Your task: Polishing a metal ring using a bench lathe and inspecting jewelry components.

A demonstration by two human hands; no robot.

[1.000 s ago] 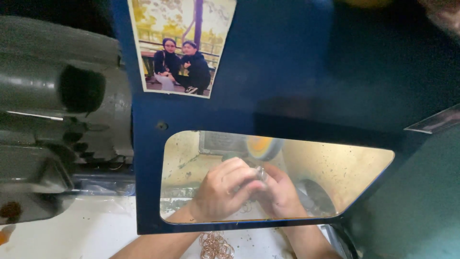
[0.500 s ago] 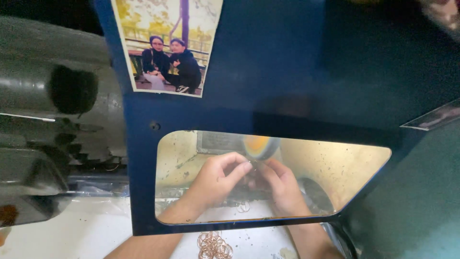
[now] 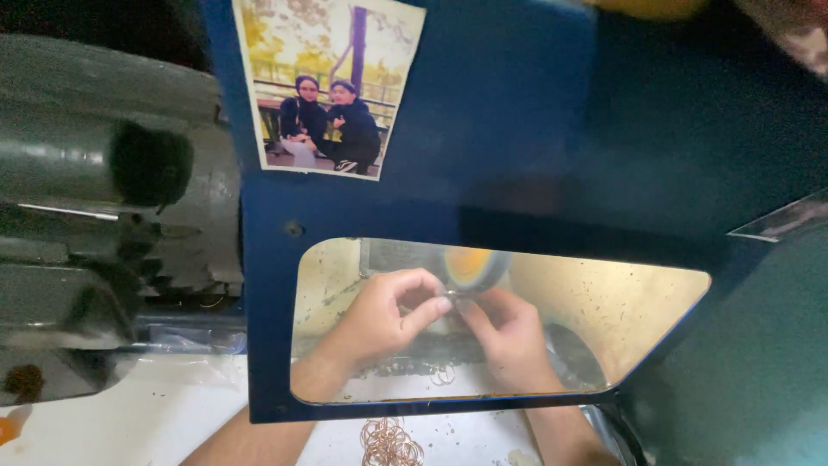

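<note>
Behind a clear window in a blue guard panel, my left hand and my right hand meet fingertip to fingertip. Together they pinch a small metal ring just below a round yellowish wheel. The ring is tiny and partly hidden by my fingers. Another thin ring lies on the surface beneath my hands. Both forearms pass under the panel's lower edge.
A pile of thin copper-coloured rings lies on the white surface in front of the panel. A grey-green motor housing fills the left side. A photograph of two people is stuck on the panel.
My hands have moved up a little toward the wheel and my fingers have spread from a tight clasp to a fingertip pinch. The camera has shifted slightly.
</note>
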